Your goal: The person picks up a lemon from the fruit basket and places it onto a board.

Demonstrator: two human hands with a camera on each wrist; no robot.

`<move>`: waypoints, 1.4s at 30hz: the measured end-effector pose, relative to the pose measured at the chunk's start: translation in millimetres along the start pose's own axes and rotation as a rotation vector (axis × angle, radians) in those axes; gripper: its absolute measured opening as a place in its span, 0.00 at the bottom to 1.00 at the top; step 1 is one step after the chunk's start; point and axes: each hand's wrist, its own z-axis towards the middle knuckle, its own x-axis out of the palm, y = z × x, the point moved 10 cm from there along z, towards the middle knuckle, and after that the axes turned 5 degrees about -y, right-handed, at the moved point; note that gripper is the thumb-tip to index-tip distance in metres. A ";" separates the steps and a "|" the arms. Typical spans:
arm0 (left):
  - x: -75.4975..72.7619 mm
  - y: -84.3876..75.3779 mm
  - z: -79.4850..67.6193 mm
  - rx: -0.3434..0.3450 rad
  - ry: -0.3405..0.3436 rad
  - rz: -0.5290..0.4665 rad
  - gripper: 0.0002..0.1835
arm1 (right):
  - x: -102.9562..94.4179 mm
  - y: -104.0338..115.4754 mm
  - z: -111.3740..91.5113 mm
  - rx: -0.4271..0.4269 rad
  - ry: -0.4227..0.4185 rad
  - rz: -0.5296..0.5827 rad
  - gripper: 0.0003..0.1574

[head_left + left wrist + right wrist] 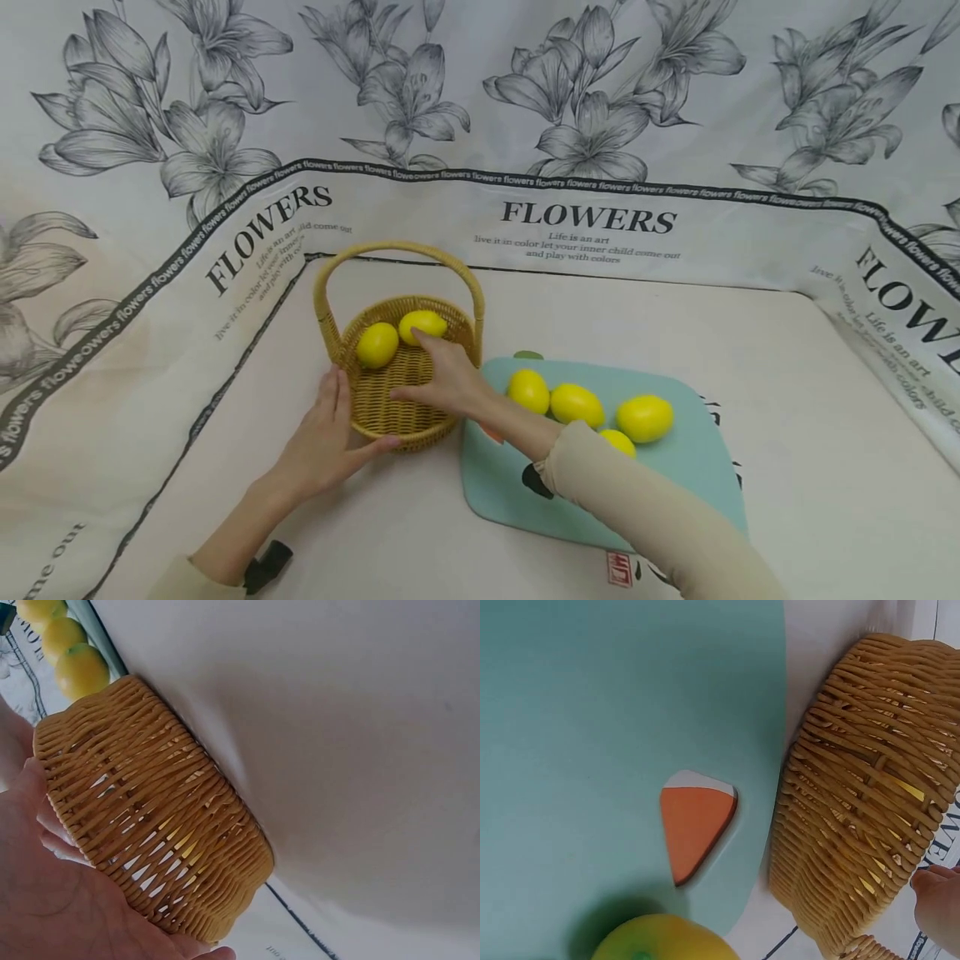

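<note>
A brown wicker basket (401, 437) with a tall arched handle stands on the table. Inside it lie two lemons, one at the left (377, 345) and one at the back (423, 327). My right hand (448, 375) reaches into the basket; its index fingertip is right at the back lemon, with the thumb spread away from it. My left hand (322, 442) rests against the basket's near left side, fingers straight along the outer wall and thumb stretched to the front rim. The left wrist view shows this palm (67, 900) beside the woven wall (157, 802).
Right of the basket lies a teal board (525, 504) bearing several lemons (577, 406), one partly behind the right sleeve (637, 508). An orange wedge-shaped piece (697, 829) with a white end lies on the board near the basket. Flower-printed cloth (588, 221) hangs behind.
</note>
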 end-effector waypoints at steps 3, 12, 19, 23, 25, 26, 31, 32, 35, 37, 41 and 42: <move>0.9 0.2 0.4 -0.001 0.002 0.001 0.62 | 4.5 1.3 5.9 -0.016 0.009 -0.006 0.58; 1.1 0.4 2.6 -0.007 0.001 0.002 0.63 | 14.1 8.4 22.2 -0.052 0.027 -0.049 0.57; 0.7 3.8 2.8 -0.020 0.001 0.011 0.63 | 21.4 9.9 29.2 -0.046 0.047 -0.069 0.58; 1.0 4.3 2.7 -0.015 -0.007 0.008 0.63 | 26.4 6.2 34.8 -0.027 0.065 -0.078 0.59; 1.0 4.6 2.1 -0.012 -0.011 0.004 0.63 | 29.6 3.5 38.3 -0.009 0.074 -0.085 0.60; 1.0 5.3 1.5 -0.014 -0.011 0.002 0.63 | 32.0 2.4 40.1 -0.001 0.081 -0.086 0.60; 2.0 7.9 -1.3 -0.048 0.008 0.015 0.64 | 41.2 1.4 45.7 -0.008 0.119 -0.125 0.60; 1.9 7.9 -1.8 -0.053 0.012 0.016 0.64 | 43.3 1.6 46.4 -0.013 0.127 -0.138 0.60; 1.4 6.1 -2.2 -0.054 0.022 0.015 0.64 | 47.4 0.3 48.4 -0.012 0.135 -0.178 0.58; 1.4 3.9 -1.8 -0.049 0.027 0.007 0.64 | 48.5 -1.6 49.6 0.003 0.134 -0.182 0.58; 2.1 0.6 -0.9 -0.038 0.031 0.002 0.63 | 49.5 -4.9 53.1 0.036 0.125 -0.166 0.57; 2.2 0.3 -0.6 -0.036 0.031 0.004 0.63 | 50.0 -5.1 54.0 0.039 0.124 -0.172 0.56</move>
